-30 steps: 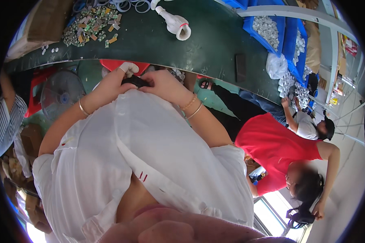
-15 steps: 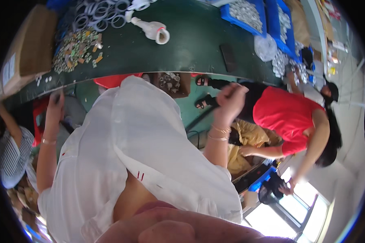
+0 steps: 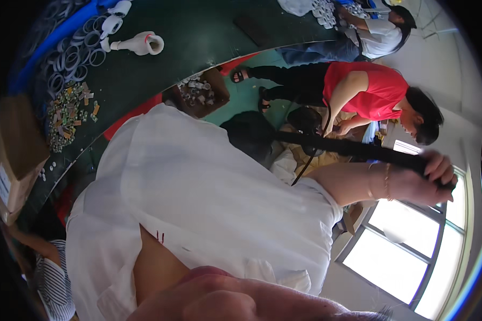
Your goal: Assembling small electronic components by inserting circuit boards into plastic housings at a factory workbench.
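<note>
My right hand [image 3: 431,184] reaches out to the right, its fingers curled round the end of a long black strap-like band [image 3: 353,147]. Bracelets circle that wrist. Toward the middle, the band runs to a dark, bulky black thing [image 3: 247,135], whose kind I cannot make out. A thin black cord [image 3: 310,159] hangs close to the band. My left hand is out of sight; only my white shirt [image 3: 171,187] shows on that side.
The dark green table [image 3: 193,32] bears grey rings [image 3: 72,59], small circuit boards [image 3: 67,120] and a white nozzle-shaped thing [image 3: 139,44]. Cartons stand at the left [image 3: 19,155] and below the table [image 3: 206,96]. A co-worker in red [image 3: 364,91] bends nearby; others sit farther off.
My body has turned to the right. My right hand has moved outward and now grips the black band. My left hand has gone out of view. The co-worker in red has bent lower.
</note>
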Motion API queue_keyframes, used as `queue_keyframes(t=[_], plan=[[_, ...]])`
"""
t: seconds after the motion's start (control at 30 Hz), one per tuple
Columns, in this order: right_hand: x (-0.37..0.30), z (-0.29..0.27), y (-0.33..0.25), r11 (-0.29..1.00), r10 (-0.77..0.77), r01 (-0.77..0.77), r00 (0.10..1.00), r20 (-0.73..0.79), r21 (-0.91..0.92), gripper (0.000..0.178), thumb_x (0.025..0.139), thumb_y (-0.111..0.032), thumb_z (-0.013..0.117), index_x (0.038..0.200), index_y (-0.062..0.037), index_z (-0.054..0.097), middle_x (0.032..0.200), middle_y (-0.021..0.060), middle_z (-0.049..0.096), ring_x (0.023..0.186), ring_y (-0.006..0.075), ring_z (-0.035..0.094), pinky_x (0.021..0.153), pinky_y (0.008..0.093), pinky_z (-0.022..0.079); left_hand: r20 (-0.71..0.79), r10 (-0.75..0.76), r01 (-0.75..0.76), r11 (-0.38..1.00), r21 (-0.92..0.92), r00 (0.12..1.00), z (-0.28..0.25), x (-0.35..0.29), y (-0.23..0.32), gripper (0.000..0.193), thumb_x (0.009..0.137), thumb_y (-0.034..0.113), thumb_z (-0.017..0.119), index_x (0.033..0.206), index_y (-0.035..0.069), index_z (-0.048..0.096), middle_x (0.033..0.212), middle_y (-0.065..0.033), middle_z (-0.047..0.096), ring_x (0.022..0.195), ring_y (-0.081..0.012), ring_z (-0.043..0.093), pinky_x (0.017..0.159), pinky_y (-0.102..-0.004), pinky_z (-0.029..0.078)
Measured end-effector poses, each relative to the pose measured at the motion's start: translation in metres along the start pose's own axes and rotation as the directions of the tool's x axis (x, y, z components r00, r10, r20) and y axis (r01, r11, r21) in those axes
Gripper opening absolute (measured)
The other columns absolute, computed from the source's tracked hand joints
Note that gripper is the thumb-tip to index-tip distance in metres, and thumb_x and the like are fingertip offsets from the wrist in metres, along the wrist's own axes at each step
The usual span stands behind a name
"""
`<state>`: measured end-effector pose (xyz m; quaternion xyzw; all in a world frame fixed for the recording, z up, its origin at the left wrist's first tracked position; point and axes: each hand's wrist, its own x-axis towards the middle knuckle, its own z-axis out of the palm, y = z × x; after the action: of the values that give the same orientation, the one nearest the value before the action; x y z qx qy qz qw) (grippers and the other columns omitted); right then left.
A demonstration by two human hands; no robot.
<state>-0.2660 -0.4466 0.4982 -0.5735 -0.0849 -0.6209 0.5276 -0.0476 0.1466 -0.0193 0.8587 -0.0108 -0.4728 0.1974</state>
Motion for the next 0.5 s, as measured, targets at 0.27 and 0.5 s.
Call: queue_keyframes(t=[0.27,0.5], plan=[[0.018,-0.029,0.118,0.627,0.777,-0.760,0.627,0.058,-0.171,0.041,0.100,-0.039,0.046,0.085,-0.0016,0.053,0.068,0.0018,0.045,0.050,0.0100,0.035,0.046,0.0246,0.027,0.080,0.027,-0.031,0.998,0.053,0.996,0.058,0.015,-0.047,0.035,0.092,0.025,0.052,0.122,0.009,0.060,0.090,-0.0225,0.067,0.079,-0.0262,0.067,0.064,-0.0359,0.053],[-0.179,-0.146,0.185,-0.820,0.557,-0.408,-0.731,-0.394,-0.402,0.041,0.103,-0.040,0.041,0.086,-0.0057,0.053,0.059,0.0025,0.044,0.044,0.0080,0.033,0.038,0.0194,0.023,0.141,-0.018,0.018,1.000,-0.005,0.990,0.148,-0.004,-0.088,0.034,0.092,0.027,0.053,0.119,0.008,0.061,0.089,-0.0222,0.068,0.079,-0.0276,0.067,0.064,-0.0369,0.053]])
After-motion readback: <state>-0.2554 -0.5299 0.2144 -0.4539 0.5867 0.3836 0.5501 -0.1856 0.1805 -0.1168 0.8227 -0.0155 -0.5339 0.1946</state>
